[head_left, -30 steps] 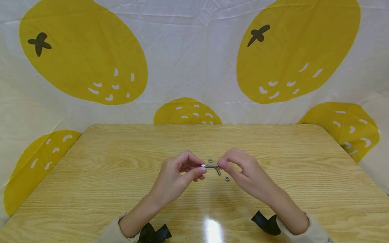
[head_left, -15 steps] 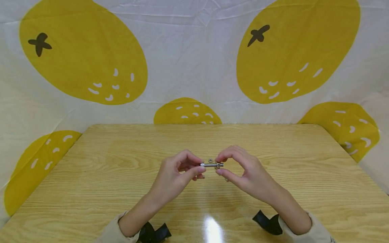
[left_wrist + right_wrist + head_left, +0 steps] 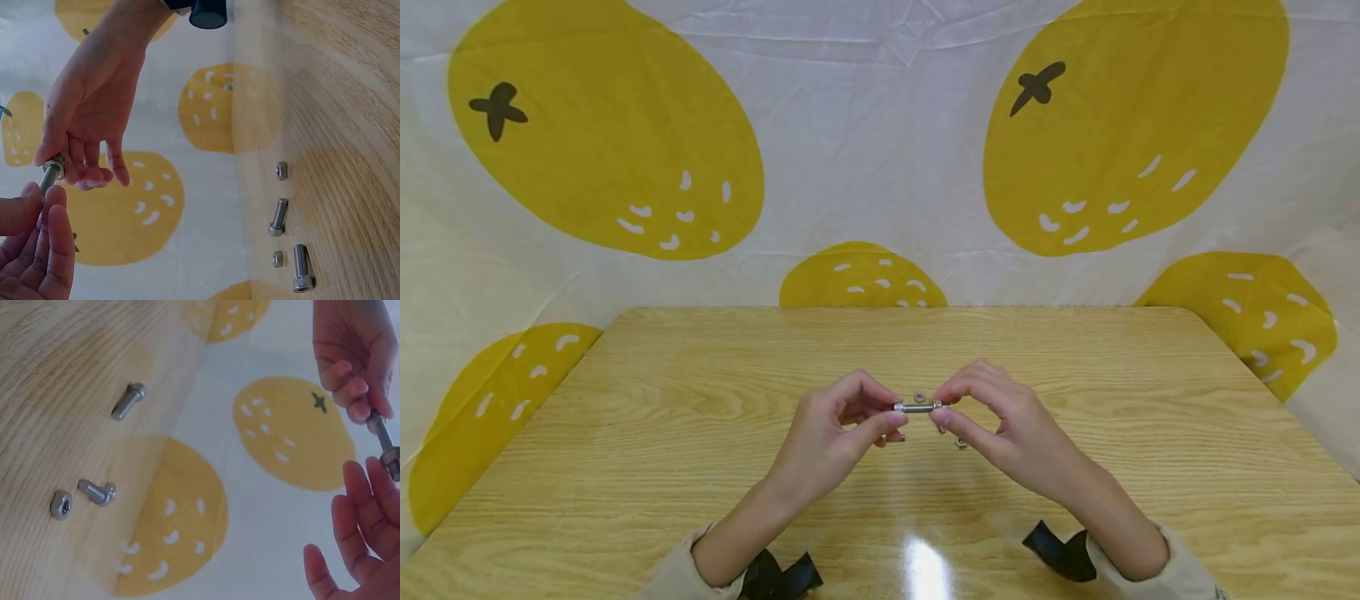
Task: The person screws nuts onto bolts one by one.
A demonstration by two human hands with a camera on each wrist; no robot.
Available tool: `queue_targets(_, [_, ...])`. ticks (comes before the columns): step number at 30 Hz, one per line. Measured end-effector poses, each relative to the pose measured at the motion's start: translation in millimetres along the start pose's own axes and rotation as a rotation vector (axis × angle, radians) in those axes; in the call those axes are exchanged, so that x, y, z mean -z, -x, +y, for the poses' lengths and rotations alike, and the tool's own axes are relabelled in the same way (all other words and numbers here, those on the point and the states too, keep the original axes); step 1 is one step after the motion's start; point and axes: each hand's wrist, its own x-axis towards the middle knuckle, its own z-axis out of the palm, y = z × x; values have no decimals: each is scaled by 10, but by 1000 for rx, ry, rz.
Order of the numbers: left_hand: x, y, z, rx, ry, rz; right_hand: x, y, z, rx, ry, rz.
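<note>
Thumb and fingers of my left hand point(image 3: 842, 425) pinch the head end of a steel bolt point(image 3: 917, 408), held level above the table. At the bolt's other end, my right hand point(image 3: 1000, 417) pinches a nut point(image 3: 55, 164) threaded on the shaft, with thumb and index finger. In the right wrist view the nut sits near the tip, with the bolt's end point(image 3: 395, 470) showing past it. The bolt's head is mostly covered by the left fingers. The other right fingers point(image 3: 353, 547) are spread loosely.
On the wooden table point(image 3: 700, 517) lie two loose socket-head bolts, one short point(image 3: 279, 217) and one larger point(image 3: 302, 269). Two loose nuts, one farther back point(image 3: 920, 397) and one nearer point(image 3: 961, 443), rest close by. A fruit-patterned cloth point(image 3: 872, 167) hangs behind the table.
Half a second ago the right thumb and index finger were parted around the nut; they have come together on it. The left hand has hardly moved and keeps its pinch on the bolt.
</note>
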Motion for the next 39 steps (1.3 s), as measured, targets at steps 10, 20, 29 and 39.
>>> queue_targets(10, [-17, 4, 14, 10, 1, -9, 12, 6, -1, -103, 15, -8])
queue_targets(20, [2, 1, -10, -10, 5, -4, 48, 6, -31, -15, -20, -35])
queue_targets(29, [4, 1, -9, -5, 11, -5, 47, 0, -15, 58, -38, -36])
queue_targets(39, [1, 1, 4, -9, 8, -5, 48, 5, -29, 19, -37, -41])
